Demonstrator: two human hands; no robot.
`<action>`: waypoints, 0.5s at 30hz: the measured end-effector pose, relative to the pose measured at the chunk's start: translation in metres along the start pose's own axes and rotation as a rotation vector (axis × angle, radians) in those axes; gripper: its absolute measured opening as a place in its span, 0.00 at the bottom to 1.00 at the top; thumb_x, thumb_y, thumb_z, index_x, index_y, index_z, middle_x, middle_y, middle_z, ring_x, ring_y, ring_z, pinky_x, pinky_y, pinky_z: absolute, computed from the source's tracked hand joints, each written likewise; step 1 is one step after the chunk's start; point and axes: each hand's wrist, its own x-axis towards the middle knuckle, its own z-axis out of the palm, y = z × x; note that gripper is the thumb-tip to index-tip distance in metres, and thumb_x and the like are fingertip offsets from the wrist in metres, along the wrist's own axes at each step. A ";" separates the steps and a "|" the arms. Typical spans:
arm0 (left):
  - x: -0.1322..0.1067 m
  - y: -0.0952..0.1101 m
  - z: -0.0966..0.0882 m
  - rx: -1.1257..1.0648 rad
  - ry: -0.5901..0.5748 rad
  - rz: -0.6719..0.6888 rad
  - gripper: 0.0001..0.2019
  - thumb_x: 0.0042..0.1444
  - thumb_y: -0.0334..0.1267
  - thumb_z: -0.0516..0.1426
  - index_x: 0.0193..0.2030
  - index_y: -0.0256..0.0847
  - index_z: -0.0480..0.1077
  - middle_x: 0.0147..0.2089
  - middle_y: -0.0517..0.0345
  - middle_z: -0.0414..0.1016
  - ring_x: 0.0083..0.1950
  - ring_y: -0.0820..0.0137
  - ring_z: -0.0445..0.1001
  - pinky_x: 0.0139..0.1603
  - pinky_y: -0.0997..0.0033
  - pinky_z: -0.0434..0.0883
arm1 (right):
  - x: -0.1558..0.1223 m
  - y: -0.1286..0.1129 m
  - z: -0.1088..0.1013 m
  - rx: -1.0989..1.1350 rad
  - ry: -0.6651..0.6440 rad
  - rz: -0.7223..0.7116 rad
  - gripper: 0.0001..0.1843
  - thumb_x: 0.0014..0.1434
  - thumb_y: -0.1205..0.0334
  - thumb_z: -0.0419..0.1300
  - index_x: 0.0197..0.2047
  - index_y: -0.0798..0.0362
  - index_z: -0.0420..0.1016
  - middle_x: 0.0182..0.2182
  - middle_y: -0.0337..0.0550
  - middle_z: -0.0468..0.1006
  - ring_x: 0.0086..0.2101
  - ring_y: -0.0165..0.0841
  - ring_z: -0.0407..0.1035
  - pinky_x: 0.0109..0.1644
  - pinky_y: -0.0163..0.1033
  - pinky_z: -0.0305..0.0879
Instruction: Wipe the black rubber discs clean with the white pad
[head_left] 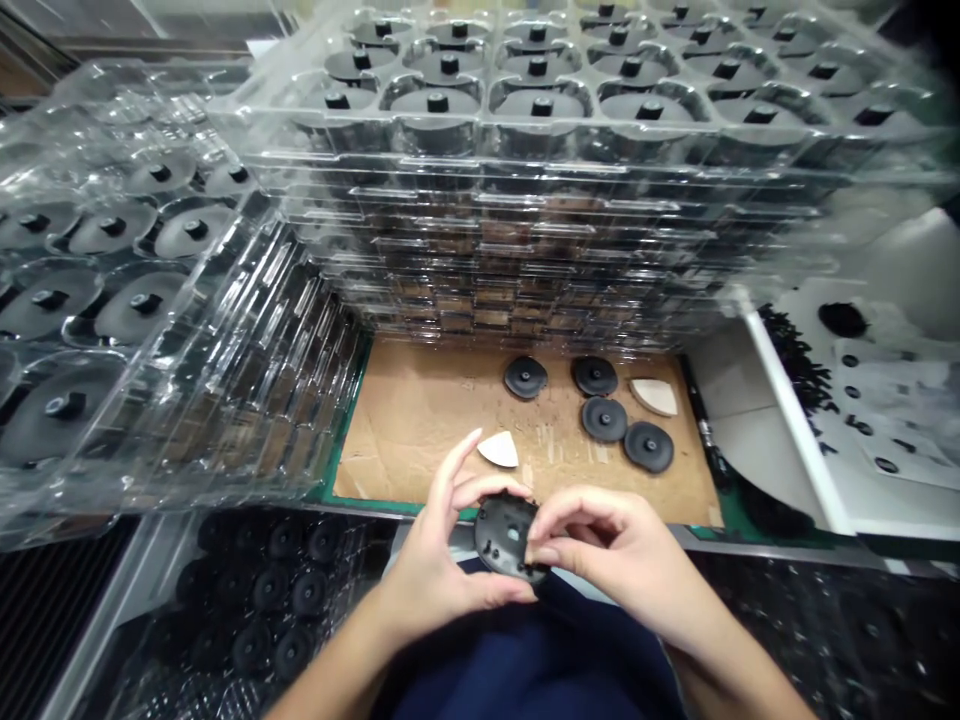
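Cardboard edge (390,492) behind black disc (499,530); left hand (439,570), right hand (622,560) grip.

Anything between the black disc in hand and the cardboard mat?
Nothing visible blocks it: the black disc sits in the left hand and right hand near the cardboard mat; a white wedge lies just beyond.

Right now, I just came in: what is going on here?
A person holds a round black plastic part in both hands: the left hand cups it, and the right hand pinches its edge. On a cardboard sheet lie four black discs and two pale wedge pieces. Stacked clear plastic trays holding similar discs stand behind.
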 end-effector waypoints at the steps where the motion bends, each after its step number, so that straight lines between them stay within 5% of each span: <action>1: 0.000 -0.001 0.001 0.009 0.012 0.013 0.53 0.40 0.47 0.67 0.67 0.49 0.40 0.51 0.51 0.75 0.55 0.59 0.70 0.63 0.54 0.58 | -0.005 0.003 0.000 -0.021 0.060 -0.047 0.03 0.48 0.62 0.68 0.28 0.51 0.79 0.27 0.39 0.79 0.30 0.31 0.74 0.36 0.35 0.72; 7: 0.001 0.000 0.007 -0.010 0.054 -0.035 0.51 0.39 0.49 0.67 0.66 0.50 0.44 0.52 0.52 0.74 0.55 0.59 0.71 0.62 0.55 0.60 | -0.034 0.013 -0.005 -0.149 0.267 -0.229 0.10 0.57 0.54 0.62 0.31 0.51 0.79 0.22 0.37 0.76 0.21 0.27 0.69 0.26 0.31 0.68; 10: 0.004 0.006 0.014 -0.034 0.093 -0.145 0.49 0.38 0.51 0.67 0.65 0.52 0.47 0.51 0.54 0.76 0.55 0.60 0.71 0.58 0.61 0.66 | -0.042 0.014 -0.005 -0.399 0.306 -0.364 0.18 0.58 0.47 0.58 0.40 0.52 0.79 0.24 0.39 0.76 0.24 0.29 0.68 0.30 0.34 0.67; 12: 0.007 0.009 0.022 -0.037 0.040 -0.196 0.47 0.40 0.54 0.65 0.65 0.52 0.48 0.51 0.54 0.76 0.55 0.59 0.71 0.55 0.63 0.69 | -0.045 0.016 -0.006 -0.628 0.345 -0.498 0.22 0.61 0.45 0.54 0.42 0.53 0.79 0.25 0.41 0.77 0.28 0.30 0.69 0.37 0.36 0.67; 15: 0.010 0.007 0.040 -0.042 -0.173 -0.255 0.36 0.50 0.59 0.56 0.63 0.49 0.54 0.45 0.53 0.80 0.46 0.59 0.77 0.47 0.63 0.72 | -0.054 0.022 -0.015 -0.836 0.516 -0.521 0.24 0.64 0.46 0.48 0.33 0.50 0.80 0.24 0.39 0.76 0.28 0.29 0.69 0.38 0.35 0.66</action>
